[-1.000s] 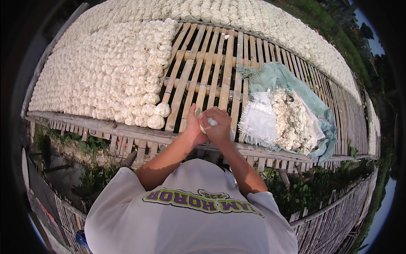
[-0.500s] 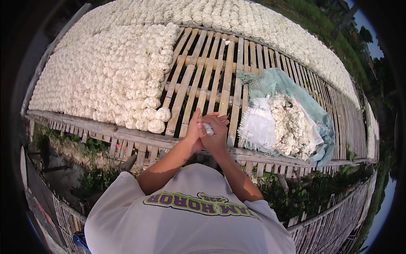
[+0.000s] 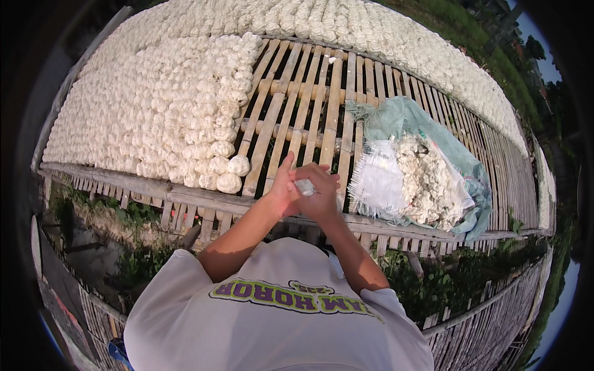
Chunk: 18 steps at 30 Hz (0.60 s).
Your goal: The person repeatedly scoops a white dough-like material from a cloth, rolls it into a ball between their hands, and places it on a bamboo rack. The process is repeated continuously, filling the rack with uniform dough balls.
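Observation:
Above the near edge of the bamboo rack, my left hand (image 3: 283, 190) and my right hand (image 3: 322, 193) are cupped together. Between the palms sits a small white lump (image 3: 304, 187), partly covered by the fingers. To the left, white rounded clumps (image 3: 154, 111) lie packed in close rows, the nearest ones just beside my left hand. Right of my hands, an opened sack, white inside (image 3: 376, 176) and green outside (image 3: 473, 170), lies on the slats. A heap of loose off-white, crumbly material (image 3: 424, 188) rests on it.
Spaced slats of the bamboo rack (image 3: 302, 102) have gaps between them. A bamboo pole (image 3: 154, 188) runs along the near edge. More white clumps (image 3: 346, 25) cover the far strip. Green plants (image 3: 451, 278) and another slatted bamboo structure (image 3: 489, 321) lie at the lower right.
My hands have shifted slightly around the white lump, with the right fingers moved a little outward. The clumps and the sack stay where they were.

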Motion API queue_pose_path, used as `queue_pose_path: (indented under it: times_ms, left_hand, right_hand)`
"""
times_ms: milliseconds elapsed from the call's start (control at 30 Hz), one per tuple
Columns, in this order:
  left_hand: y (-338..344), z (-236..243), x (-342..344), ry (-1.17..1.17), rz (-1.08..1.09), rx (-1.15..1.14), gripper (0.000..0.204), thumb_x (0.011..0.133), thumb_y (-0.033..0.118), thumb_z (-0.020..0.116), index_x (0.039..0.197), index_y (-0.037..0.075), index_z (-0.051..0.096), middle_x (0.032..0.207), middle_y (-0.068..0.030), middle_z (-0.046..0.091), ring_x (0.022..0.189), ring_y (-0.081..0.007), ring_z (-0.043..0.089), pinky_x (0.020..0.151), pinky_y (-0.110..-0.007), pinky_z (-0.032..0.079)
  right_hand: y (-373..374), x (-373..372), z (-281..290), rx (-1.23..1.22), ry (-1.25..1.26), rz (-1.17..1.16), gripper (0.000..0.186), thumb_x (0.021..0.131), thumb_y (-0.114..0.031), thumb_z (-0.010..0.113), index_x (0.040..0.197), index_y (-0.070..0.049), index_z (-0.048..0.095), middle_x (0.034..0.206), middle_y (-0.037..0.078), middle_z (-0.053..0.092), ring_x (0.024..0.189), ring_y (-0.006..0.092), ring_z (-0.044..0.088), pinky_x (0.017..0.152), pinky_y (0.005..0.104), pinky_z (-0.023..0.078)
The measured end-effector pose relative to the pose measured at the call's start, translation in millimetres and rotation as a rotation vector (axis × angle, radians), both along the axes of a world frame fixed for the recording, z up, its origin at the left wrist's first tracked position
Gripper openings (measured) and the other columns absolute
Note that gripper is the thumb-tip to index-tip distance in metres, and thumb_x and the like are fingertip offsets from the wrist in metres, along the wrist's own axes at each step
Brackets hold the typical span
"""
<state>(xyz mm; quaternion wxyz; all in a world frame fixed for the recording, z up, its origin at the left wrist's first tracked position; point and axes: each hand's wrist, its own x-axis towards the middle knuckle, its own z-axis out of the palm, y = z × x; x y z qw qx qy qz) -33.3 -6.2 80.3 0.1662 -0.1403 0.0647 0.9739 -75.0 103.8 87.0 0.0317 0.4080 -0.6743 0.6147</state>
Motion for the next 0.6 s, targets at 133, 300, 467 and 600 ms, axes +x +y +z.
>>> queue_pose_path:
  times_ms: [133, 300, 467, 600]
  left_hand:
    - [10, -4, 0, -0.143, 0.354, -0.014, 0.083, 0.107, 0.071, 0.034, 0.146, 0.000, 0.051, 0.158, -0.0294, 0.047, 0.153, -0.0427, 0.040, 0.124, -0.056, 0.036]
    - [2, 2, 4, 0.037, 0.010, -0.147, 0.091, 0.103, 0.080, 0.023, 0.148, 0.007, 0.052, 0.153, -0.0187, 0.052, 0.144, -0.0328, 0.052, 0.121, -0.051, 0.040]
    - [12, 5, 8, 0.005, 0.222, -0.033, 0.087, 0.105, 0.078, 0.029, 0.149, 0.006, 0.050, 0.153, -0.0201, 0.053, 0.143, -0.0333, 0.053, 0.121, -0.051, 0.041]
    - [5, 7, 5, 0.060, 0.115, -0.060, 0.086, 0.106, 0.076, 0.031, 0.149, 0.004, 0.050, 0.154, -0.0223, 0.051, 0.144, -0.0361, 0.051, 0.121, -0.051, 0.041]
  right_hand:
    - [-12, 3, 0, 0.022, -0.201, -0.213, 0.025, 0.076, -0.006, 0.087, 0.094, -0.002, 0.071, 0.099, 0.010, 0.074, 0.091, 0.0261, 0.072, 0.083, 0.0360, 0.056]
    - [-12, 9, 10, -0.015, 0.187, -0.265, 0.021, 0.079, -0.004, 0.084, 0.096, -0.002, 0.072, 0.100, 0.010, 0.073, 0.092, 0.0252, 0.071, 0.084, 0.0366, 0.056]
    - [-12, 6, 18, 0.013, -0.007, -0.210, 0.026, 0.074, -0.005, 0.086, 0.097, -0.002, 0.074, 0.096, 0.009, 0.074, 0.091, 0.0261, 0.073, 0.080, 0.0363, 0.057]
    - [-5, -4, 19, 0.077, 0.296, -0.161, 0.029, 0.070, -0.009, 0.088, 0.096, -0.005, 0.074, 0.098, 0.008, 0.074, 0.088, 0.0271, 0.072, 0.078, 0.0378, 0.057]
